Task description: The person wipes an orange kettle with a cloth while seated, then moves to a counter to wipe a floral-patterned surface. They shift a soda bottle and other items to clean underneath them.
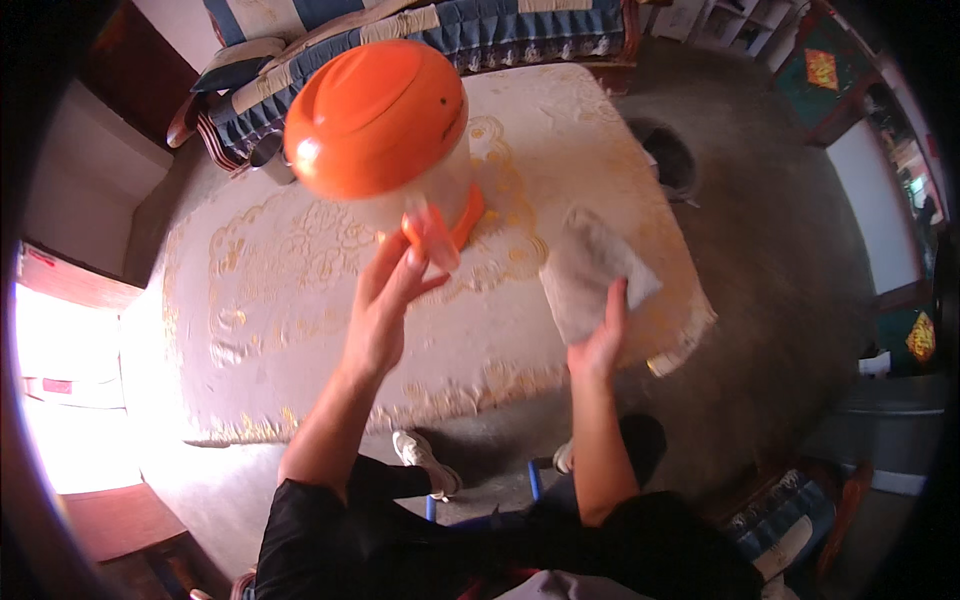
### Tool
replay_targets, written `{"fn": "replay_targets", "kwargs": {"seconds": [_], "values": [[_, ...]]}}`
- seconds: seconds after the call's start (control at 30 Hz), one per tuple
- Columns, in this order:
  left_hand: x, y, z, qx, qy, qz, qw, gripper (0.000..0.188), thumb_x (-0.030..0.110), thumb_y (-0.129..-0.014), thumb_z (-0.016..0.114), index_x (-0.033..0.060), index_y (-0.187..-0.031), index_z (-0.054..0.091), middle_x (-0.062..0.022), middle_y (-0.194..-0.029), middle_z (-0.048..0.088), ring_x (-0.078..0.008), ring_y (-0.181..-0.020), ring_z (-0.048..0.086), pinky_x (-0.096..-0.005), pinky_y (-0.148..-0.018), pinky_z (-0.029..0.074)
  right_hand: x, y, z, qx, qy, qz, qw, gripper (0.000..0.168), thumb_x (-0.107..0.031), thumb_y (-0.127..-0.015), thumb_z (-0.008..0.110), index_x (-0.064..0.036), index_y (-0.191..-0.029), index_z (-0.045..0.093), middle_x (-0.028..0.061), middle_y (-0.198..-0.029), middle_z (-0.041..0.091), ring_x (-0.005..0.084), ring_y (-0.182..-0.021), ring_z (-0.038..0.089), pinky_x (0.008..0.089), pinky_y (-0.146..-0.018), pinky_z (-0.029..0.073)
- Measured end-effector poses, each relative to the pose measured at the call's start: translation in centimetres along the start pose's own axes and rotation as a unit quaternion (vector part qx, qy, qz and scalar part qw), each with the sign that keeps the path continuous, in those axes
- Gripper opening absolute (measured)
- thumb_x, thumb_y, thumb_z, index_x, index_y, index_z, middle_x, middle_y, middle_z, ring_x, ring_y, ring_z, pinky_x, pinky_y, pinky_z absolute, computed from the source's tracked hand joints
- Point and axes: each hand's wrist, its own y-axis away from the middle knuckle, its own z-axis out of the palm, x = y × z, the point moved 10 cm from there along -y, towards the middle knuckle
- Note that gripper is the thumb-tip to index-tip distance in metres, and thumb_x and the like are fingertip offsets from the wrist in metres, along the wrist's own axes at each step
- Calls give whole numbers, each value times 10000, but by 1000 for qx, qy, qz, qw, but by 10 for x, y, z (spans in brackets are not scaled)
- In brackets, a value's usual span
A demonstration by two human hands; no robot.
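Observation:
In front of me stands a plastic appliance or container with a glossy orange domed lid point(375, 116), a translucent body point(446, 180) and an orange base point(471, 214). My left hand point(390, 292) pinches a small orange and clear plastic part point(433, 236) between thumb and fingers. The part sits right before the translucent body; whether it is attached cannot be seen. A folded grey-beige cloth point(585, 277) is in my right hand point(600, 345), thumb on top, held over the table's right portion, apart from the container.
A pale patterned tablecloth point(315, 375) covers the table. Beyond its back left edge is a metal bin or pot point(271, 159), near a draped sofa point(525, 30). A dark basin-like container point(671, 161) stands on the floor at right. Bright light enters at left.

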Motion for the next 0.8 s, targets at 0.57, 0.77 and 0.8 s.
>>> {"fn": "replay_targets", "kwargs": {"seconds": [0.57, 0.77, 0.8], "values": [[-13, -32, 9, 148, 156, -311, 926, 320, 331, -977, 497, 65, -1138, 574, -142, -1354, 525, -361, -1374, 413, -609, -1067, 347, 22, 24, -56, 96, 365, 103, 920, 425, -215, -954, 649, 69, -1260, 570, 119, -1229, 627, 195, -1151, 557, 354, -1006, 419], [8, -18, 26, 214, 47, -488, 845, 217, 249, -970, 555, 67, -1087, 573, -94, -1343, 504, -328, -1287, 475, -575, -1040, 399, -38, 73, 26, -48, 364, 187, 911, 442, -285, -969, 625, 43, -1261, 576, 74, -1047, 670, 136, -971, 588, 326, -869, 475], [10, -14, 29, 225, 55, -528, 817, 191, 204, -985, 540, 68, -1117, 563, -109, -1384, 473, -346, -1263, 495, -588, -1028, 415, -69, 80, 45, -57, 360, 210, 907, 430, -294, -977, 612, 25, -1264, 581, 67, -1045, 659, 126, -960, 582, 312, -858, 470]]}}
